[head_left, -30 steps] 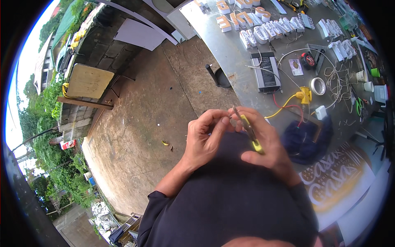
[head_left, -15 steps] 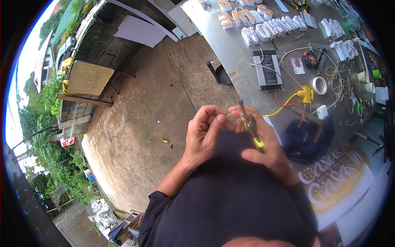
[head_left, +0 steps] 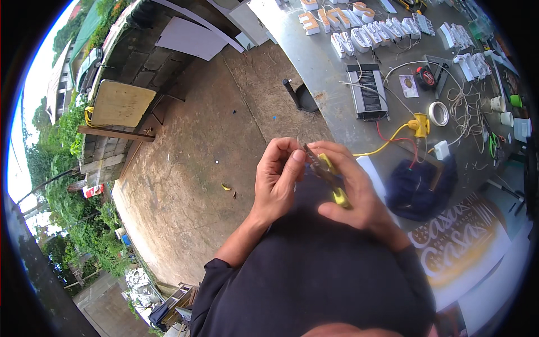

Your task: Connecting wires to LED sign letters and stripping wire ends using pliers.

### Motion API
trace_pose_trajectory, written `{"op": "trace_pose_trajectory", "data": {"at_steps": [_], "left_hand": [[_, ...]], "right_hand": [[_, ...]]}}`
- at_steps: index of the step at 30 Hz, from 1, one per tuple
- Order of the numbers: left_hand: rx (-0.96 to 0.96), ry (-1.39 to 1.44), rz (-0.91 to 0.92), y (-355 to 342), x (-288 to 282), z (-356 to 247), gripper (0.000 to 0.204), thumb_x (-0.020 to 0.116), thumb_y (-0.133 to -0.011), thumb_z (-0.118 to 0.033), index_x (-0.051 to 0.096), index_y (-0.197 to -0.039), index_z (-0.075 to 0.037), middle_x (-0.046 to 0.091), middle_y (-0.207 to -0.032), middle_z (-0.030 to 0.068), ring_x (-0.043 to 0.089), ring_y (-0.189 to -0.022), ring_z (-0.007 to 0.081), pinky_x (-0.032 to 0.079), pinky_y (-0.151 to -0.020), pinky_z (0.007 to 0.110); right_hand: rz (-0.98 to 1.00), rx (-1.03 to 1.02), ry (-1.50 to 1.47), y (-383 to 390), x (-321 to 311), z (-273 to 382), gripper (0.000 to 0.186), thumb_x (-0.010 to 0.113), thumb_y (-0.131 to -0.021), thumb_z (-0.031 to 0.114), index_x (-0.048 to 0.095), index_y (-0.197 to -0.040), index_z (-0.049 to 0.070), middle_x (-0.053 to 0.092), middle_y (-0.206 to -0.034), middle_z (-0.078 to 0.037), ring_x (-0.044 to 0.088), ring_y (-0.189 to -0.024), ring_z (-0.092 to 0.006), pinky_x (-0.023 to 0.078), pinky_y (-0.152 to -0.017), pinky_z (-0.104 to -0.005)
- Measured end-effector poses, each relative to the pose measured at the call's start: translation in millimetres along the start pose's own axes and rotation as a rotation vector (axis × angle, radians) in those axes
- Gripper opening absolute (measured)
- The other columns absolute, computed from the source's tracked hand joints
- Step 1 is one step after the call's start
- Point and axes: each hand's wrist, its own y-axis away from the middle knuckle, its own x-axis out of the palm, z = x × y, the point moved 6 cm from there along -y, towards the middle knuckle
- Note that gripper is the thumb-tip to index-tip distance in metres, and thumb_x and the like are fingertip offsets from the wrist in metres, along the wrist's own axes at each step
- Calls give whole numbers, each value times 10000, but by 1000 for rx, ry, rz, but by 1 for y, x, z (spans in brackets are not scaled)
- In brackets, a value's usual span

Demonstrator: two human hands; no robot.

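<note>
My left hand [head_left: 276, 182] is raised in front of my dark shirt, thumb and forefinger pinched on a thin pale strand, perhaps a wire, whose tip barely shows above the fingertips. In my right hand [head_left: 357, 194] are pliers [head_left: 323, 167] with dark, worn metal jaws and yellow handles. Their jaws point up and left, at the pinched fingertips of the left hand. Whether they touch the strand, I cannot tell. The right fingers curl over the far side of the pliers, the thumb lying near the lower handle.
On the metal table at right lie a power supply [head_left: 366, 92], white channel letters [head_left: 375, 35], a tape measure [head_left: 425, 78], a tape roll [head_left: 438, 114], a yellow socket [head_left: 418, 125], tangled cords and dark blue cloth [head_left: 418, 188]. A printed sheet [head_left: 466, 247] lies nearer. Concrete floor [head_left: 191, 180] extends left.
The pliers have tilted left, bringing their jaws to the left fingertips; both yellow handles now show. My right hand has shifted slightly left, while the left hand stays nearly in place.
</note>
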Motion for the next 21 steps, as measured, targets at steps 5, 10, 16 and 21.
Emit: {"op": "trace_pose_trajectory", "data": {"at_steps": [5, 10, 16, 21], "left_hand": [[-22, 60, 23, 0, 3, 3, 115, 553, -1059, -137, 521, -1101, -35, 553, -902, -15, 486, -764, 53, 425, -676, 215], [82, -177, 45, -2, 3, -2, 57, 532, -1047, -84, 509, -1044, -32, 506, -871, -31, 464, -762, 34, 406, -664, 209], [72, -149, 42, 0, 3, 1, 104, 585, -1039, -99, 503, -1029, -35, 489, -813, -43, 437, -685, 25, 387, -606, 203], [18, -75, 21, 2, 6, 2, 118, 589, -1042, -106, 519, -1081, -20, 590, -801, -10, 528, -678, 37, 429, -600, 199]], "right_hand": [[-4, -11, 5, 0, 2, -1, 718, 745, -776, 99, 465, -1426, -26, 437, -1481, -188, 440, -1402, -308, 381, -1139, -389], [-32, 63, -89, 5, 3, -5, 718, 756, -785, 117, 466, -1427, -24, 436, -1485, -187, 439, -1398, -307, 371, -1138, -388], [-15, 74, -118, 9, 0, -6, 725, 757, -791, 116, 458, -1436, -25, 434, -1488, -186, 443, -1396, -303, 364, -1150, -391], [-11, 55, -116, 9, -2, -6, 732, 757, -793, 111, 449, -1443, -25, 429, -1491, -189, 441, -1398, -303, 348, -1160, -389]]}}
